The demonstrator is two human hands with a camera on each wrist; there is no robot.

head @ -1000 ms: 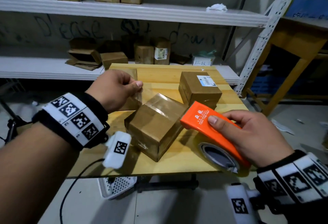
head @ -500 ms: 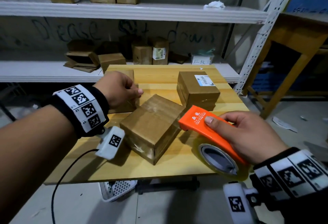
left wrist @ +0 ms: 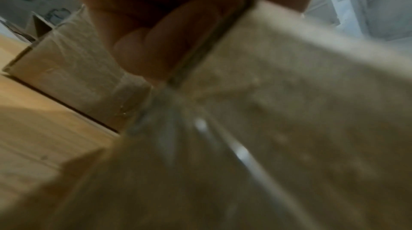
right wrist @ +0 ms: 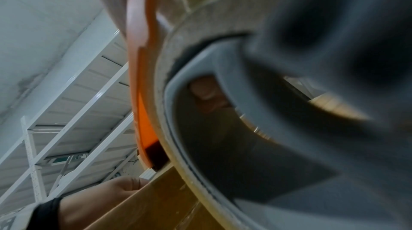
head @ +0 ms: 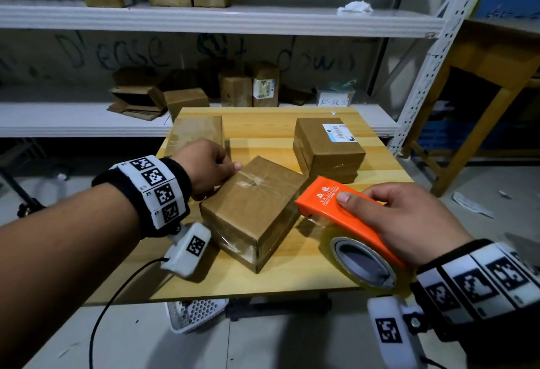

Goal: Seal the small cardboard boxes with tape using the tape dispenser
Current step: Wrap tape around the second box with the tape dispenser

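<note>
A brown cardboard box (head: 254, 208) lies flat and askew in the middle of the wooden table (head: 306, 275), with shiny tape along its top seam. My left hand (head: 225, 170) grips its far left corner, thumb on top; in the left wrist view the curled fingers (left wrist: 156, 48) lie against the side of this box (left wrist: 289, 110). My right hand (head: 362, 202) holds the orange tape dispenser (head: 344, 219) by its top, just right of the box, with the clear tape roll (head: 362, 263) hanging past the table's front edge. The right wrist view is filled by the blurred dispenser (right wrist: 142, 57).
A labelled box (head: 327, 146) stands at the table's back right, and a taped box (head: 195, 132) at the back left behind my left hand. White shelves (head: 204, 18) behind hold more cartons. A white basket (head: 195, 316) sits under the table and a wooden table (head: 482, 56) stands to the right.
The middle box has dropped from a tilt to lie flat. My left hand came off the back left box and took hold of the middle box's far corner. The dispenser barely moved.
</note>
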